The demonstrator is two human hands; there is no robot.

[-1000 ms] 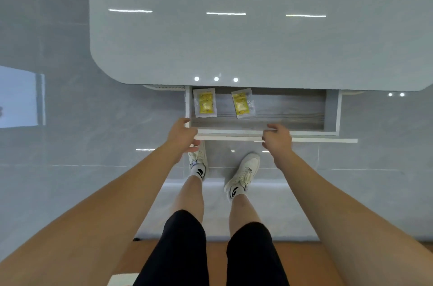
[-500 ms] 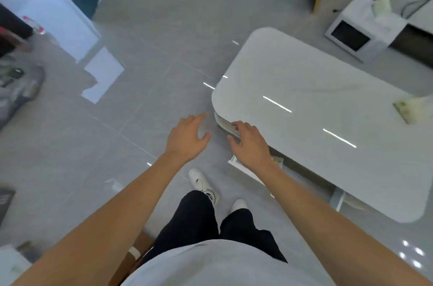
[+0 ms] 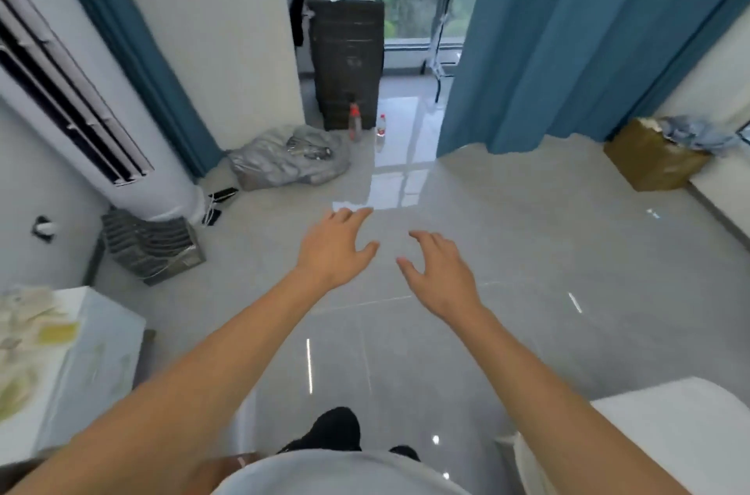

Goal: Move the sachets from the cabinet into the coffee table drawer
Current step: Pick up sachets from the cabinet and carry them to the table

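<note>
Both bare arms stretched forward, palms down. The left hand [image 3: 333, 247] held nothing, its fingers [image 3: 352, 215] spread and nearly straight. The right hand [image 3: 440, 271], just beside it, was empty too, fingers loosely bent, thumb out.

Curtains [image 3: 568, 28] teal-blue. Floor [image 3: 527, 251] pale grey gloss tile. Coffee table [image 3: 669, 433] white. Tall unit [image 3: 81, 97] white, black slats. Stacked box [image 3: 349, 60] black. Carton [image 3: 649, 162] brown. Bottles [image 3: 355, 121] red-capped.
</note>
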